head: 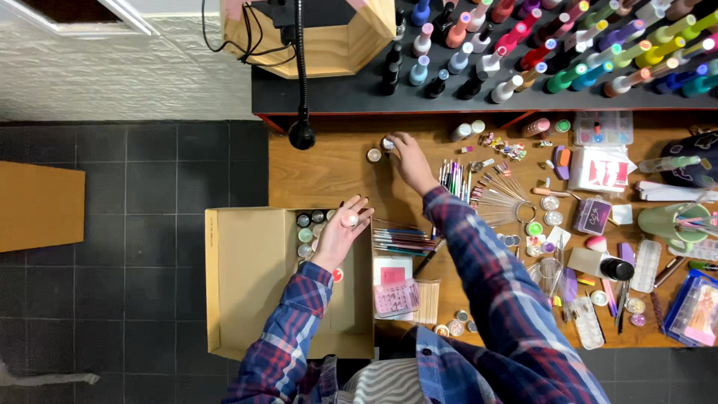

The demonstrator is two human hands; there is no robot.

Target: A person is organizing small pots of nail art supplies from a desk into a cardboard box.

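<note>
My left hand (340, 228) is over the open cardboard box (247, 277) and holds a small pale pink jar (349, 219) between its fingertips. Several small round jars (305, 228) stand in the box's far corner, just left of that hand. My right hand (407, 157) reaches forward onto the wooden table (329, 172), its fingertips on a small jar with a white lid (388, 142). Another small round jar (374, 155) stands right beside it on the left. Both arms wear plaid sleeves.
A black lamp arm and head (302, 133) stand at the table's far left. Brushes (404, 241), sticks, small pots and trays crowd the table to the right. Rows of coloured polish bottles (568, 45) fill the dark shelf behind. Dark tiled floor lies left.
</note>
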